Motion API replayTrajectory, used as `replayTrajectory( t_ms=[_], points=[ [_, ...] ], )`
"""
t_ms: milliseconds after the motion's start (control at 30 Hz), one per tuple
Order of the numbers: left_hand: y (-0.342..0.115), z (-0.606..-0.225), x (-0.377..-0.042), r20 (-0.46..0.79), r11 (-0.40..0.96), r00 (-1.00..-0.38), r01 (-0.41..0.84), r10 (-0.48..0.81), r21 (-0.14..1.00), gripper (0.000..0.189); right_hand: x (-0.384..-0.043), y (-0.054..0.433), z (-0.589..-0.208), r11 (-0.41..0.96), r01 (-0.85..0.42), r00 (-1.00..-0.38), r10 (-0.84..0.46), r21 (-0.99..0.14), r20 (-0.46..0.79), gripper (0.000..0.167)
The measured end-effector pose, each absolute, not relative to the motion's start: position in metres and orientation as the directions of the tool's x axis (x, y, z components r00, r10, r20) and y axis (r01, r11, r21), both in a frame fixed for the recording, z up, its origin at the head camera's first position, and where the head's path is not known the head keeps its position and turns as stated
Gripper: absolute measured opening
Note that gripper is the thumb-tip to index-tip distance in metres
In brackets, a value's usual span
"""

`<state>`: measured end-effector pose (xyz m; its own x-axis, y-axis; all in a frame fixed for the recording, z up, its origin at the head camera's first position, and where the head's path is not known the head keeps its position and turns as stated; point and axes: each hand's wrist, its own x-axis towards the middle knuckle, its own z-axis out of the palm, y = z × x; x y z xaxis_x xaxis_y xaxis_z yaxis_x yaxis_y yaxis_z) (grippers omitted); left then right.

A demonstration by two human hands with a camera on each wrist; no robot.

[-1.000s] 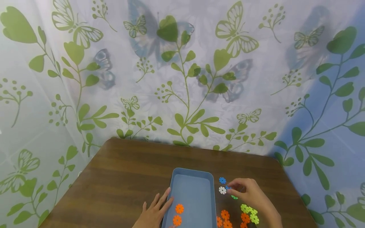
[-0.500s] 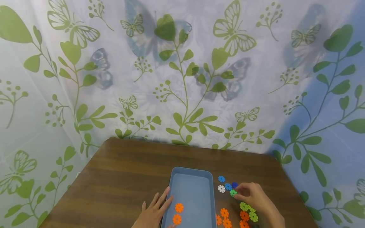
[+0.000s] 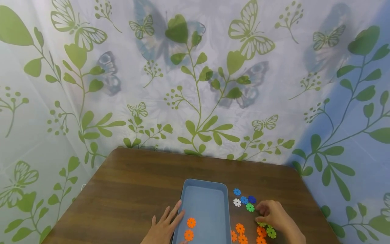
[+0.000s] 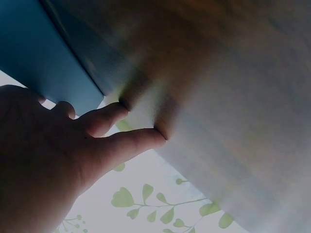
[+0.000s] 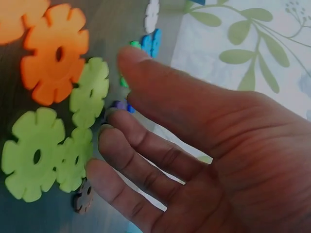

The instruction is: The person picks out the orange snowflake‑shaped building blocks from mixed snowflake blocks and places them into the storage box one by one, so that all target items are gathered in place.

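Observation:
My left hand rests with spread, straight fingers on the left rim of a blue-grey tray. Two orange notched plastic discs lie inside that tray. To its right, my right hand hovers over the table with loosely bent fingers and nothing between thumb and fingertips. Just left of its fingertips lies a green disc, beside a white disc, a dark blue disc and two lighter blue ones. Yellow-green discs sit close below the fingers, partly hidden by the hand in the head view.
Several orange discs lie right of the tray, near the lower frame edge. A brown disc shows by the yellow-green ones in the right wrist view. The brown wooden table ends at a leaf-and-butterfly patterned curtain.
My right hand has moved right and toward me, from the blue discs past the green one to the yellow-green discs. The blue and green discs are now uncovered. My left hand stays put.

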<state>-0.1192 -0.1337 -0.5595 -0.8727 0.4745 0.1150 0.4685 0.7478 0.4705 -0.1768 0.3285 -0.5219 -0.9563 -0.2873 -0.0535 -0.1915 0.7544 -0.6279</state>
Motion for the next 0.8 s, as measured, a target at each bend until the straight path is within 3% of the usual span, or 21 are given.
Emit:
replayTrajectory(
  t_ms=[333, 567, 800],
  points=[
    [-0.133, -0.56, -0.12, 0.128, 0.747, -0.869, 0.478, 0.477, 0.462, 0.085, -0.178, 0.332, -0.523, 0.764, -0.165, -0.957, -0.276, -0.623, -0.084, 0.027],
    [-0.133, -0.559, -0.12, 0.137, 0.739, -0.868, 0.481, 0.478, 0.471, 0.086, -0.189, 0.358, -0.558, 0.742, -0.191, -0.938, -0.331, -0.643, -0.102, 0.027],
    [-0.133, -0.554, -0.118, 0.123, 0.733, -0.867, 0.478, 0.484, 0.483, 0.087, -0.179, 0.345, -0.535, 0.707, -0.193, -0.913, -0.384, -0.68, -0.14, 0.03]
  ],
)
